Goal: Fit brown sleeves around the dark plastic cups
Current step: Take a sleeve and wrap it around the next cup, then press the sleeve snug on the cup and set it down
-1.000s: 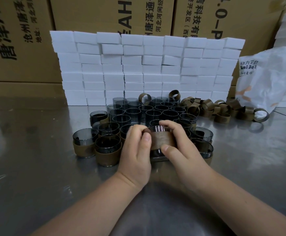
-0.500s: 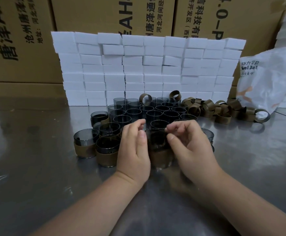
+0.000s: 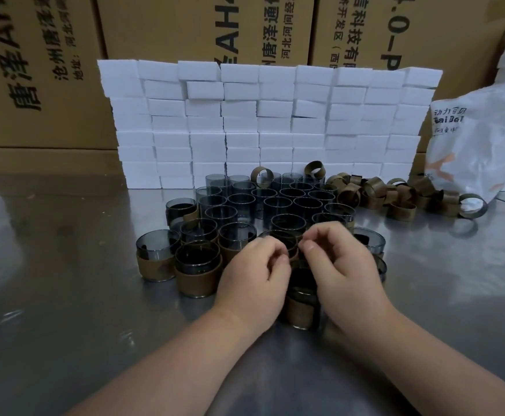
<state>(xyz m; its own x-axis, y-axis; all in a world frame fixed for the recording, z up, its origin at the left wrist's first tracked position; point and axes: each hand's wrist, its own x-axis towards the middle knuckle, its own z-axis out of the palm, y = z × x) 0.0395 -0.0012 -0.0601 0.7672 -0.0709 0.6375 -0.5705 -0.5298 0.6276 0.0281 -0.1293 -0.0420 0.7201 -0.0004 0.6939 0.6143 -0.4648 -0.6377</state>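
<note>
Two hands: the left hand [image 3: 254, 274] and right hand [image 3: 342, 265] hover side by side in front of the white foam block wall [image 3: 260, 124], on the near side of the cup cluster, both with fingers curled.
Left grip: the fingers are folded toward the palm; I cannot tell whether they pinch anything.
Right grip: narrow, with thumb and forefinger tips close together; it is blurred, so I cannot tell whether anything is held.
Sleeved cup: one dark plastic cup [image 3: 300, 291] stands upright on the desk [image 3: 65, 295] between the two wrists, opposite the wall's middle and farthest from it of all the cups.
Sleeve: a brown sleeve [image 3: 299, 313] wraps that cup's lower part, leaving the dark upper band bare.
Bare cups: a packed cluster [image 3: 278, 202] stands rims up just before the wall's foot.
Finished cups: several sleeved ones [image 3: 198, 271] stand at the cluster's left edge, on the side away from the wall.
Loose sleeves: a pile of brown rings [image 3: 395, 193] lies at the wall's right foot.
Bag: a white plastic bag [image 3: 479, 139] sits to the wall's right.
Cartons: printed cardboard boxes [image 3: 170, 31] rise behind the wall.
</note>
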